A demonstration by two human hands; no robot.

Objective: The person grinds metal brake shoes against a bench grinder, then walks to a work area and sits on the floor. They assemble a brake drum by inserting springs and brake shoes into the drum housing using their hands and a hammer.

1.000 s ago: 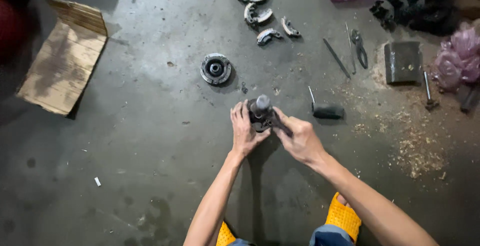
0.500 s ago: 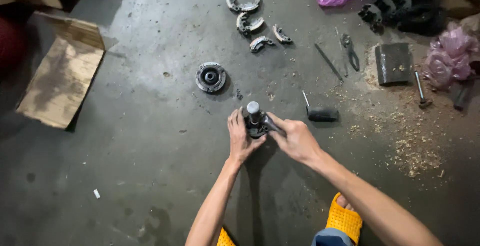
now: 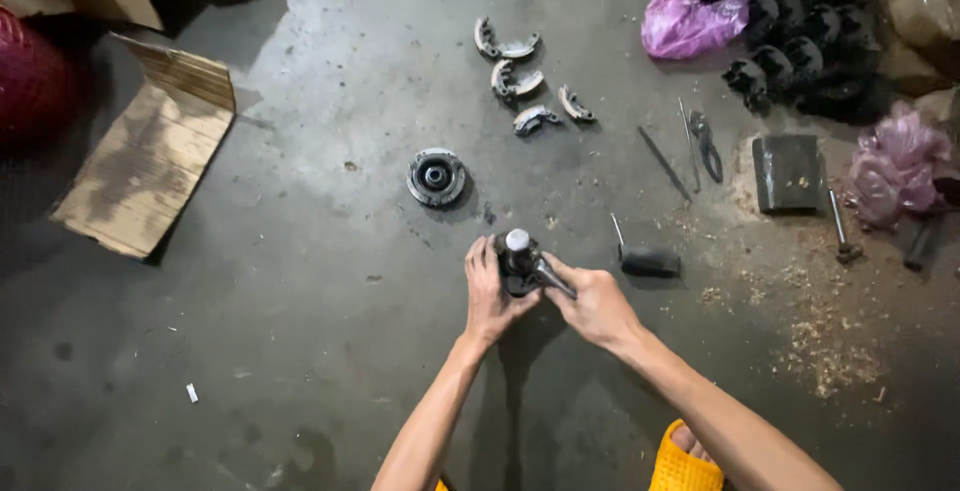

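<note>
The work is carried out on a bare concrete floor, dark grey, stained and scuffed, with sawdust scattered at the right. A flattened piece of cardboard lies at the left edge, and a red rounded object is partly seen beyond it. A purple plastic bag and a heap of black parts are found at the top right.

A small dark metal part is held upright near the middle of the floor, its long axis standing roughly vertical, with a pale round end pointing up toward the camera. Its base appears to rest on the floor, though this is hidden by the fingers. The left hand is closed around the part from its left side. The right hand is closed on a thin metal tool, whose tip is laid against the part from the right.

A round metal disc lies flat, up and to the left of the part, well apart from it. Four curved metal shoes are laid out further up. A hammer lies just right of the hands. Pliers and a flat metal block are noted at the right. A yellow sandal is seen at the bottom edge.
</note>
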